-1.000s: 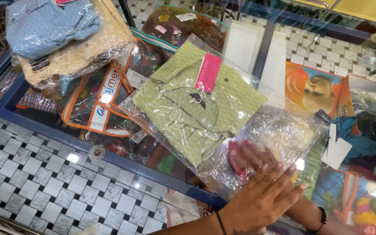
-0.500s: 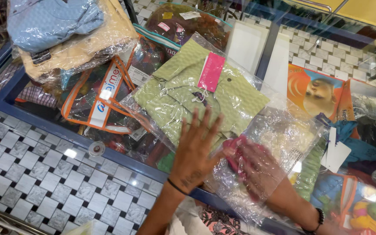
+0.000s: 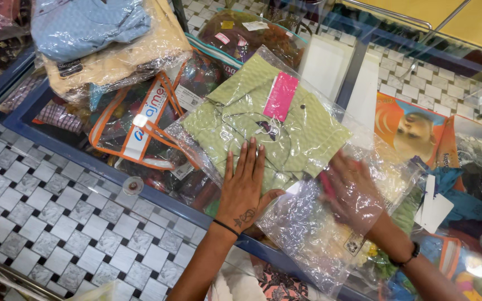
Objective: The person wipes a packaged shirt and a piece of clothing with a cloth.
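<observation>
Two hands, the left (image 3: 245,192) and the right (image 3: 352,192); one green folded shirt (image 3: 263,125) with one pink tag (image 3: 280,96); two bagged shirts upper left, one blue (image 3: 87,25), one beige (image 3: 121,61).

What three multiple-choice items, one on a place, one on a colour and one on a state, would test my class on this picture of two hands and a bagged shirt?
1. Where does the left hand rest?
A. flat on the green shirt
B. on the tiled floor
C. on the blue shirt

2. What colour is the tag on the green shirt?
A. yellow
B. pink
C. white

3. How is the right hand placed?
A. in the air
B. inside the clear bag
C. closed round a hanger

Answers:
1 A, the palm and spread fingers lie on the shirt's lower edge.
2 B, a bright pink strip sits near the collar.
3 B, it shows blurred through the plastic film.
</observation>
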